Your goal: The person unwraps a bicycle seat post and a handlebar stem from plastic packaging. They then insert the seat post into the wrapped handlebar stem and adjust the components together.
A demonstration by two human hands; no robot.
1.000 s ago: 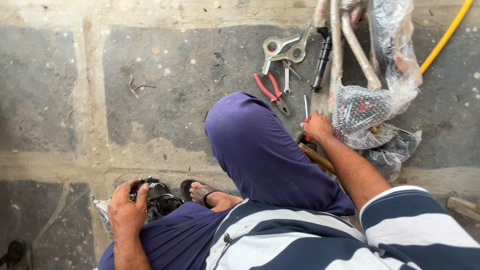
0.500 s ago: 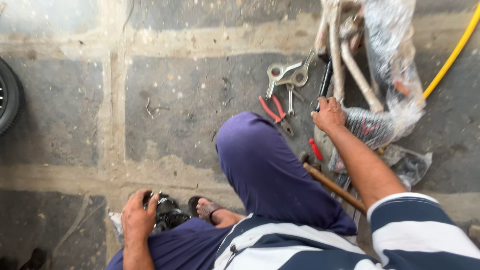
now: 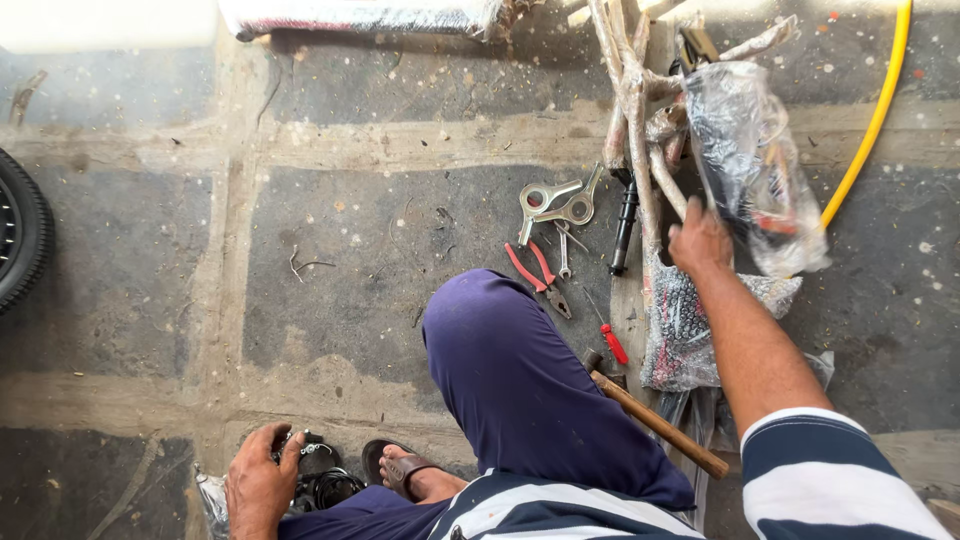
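1. The ground is a rough concrete floor (image 3: 330, 260) of dark grey slabs with pale, sandy joints, dusty and speckled with white spots.
2. The person squats or sits low, one knee (image 3: 500, 340) in dark blue cloth raised in the middle of the view, a sandalled foot (image 3: 405, 468) beneath it, and a blue-and-white striped sleeve at the lower right.
3. The right hand (image 3: 700, 240) reaches forward, its fingers curled onto a clear plastic bag (image 3: 760, 170) that wraps part of a pale metal frame (image 3: 635, 130); the grasp looks closed on the plastic, though the fingertips are hidden behind the hand.
4. The left hand (image 3: 262, 488) rests low at the bottom left, fingers bent over a small black part (image 3: 320, 478) lying on the floor beside the foot; it presses or grips it, and I cannot tell which.
5. Between the knee and the frame lie tools: red-handled pliers (image 3: 537, 280), two flat grey spanners (image 3: 556, 203), a black cylindrical piece (image 3: 624, 228) and a small red-handled screwdriver (image 3: 610, 340).
6. A hammer (image 3: 655, 420) with a wooden handle lies just right of the knee.
7. A yellow hose (image 3: 872, 120) curves along the upper right, and a black tyre (image 3: 22, 235) shows at the left edge.
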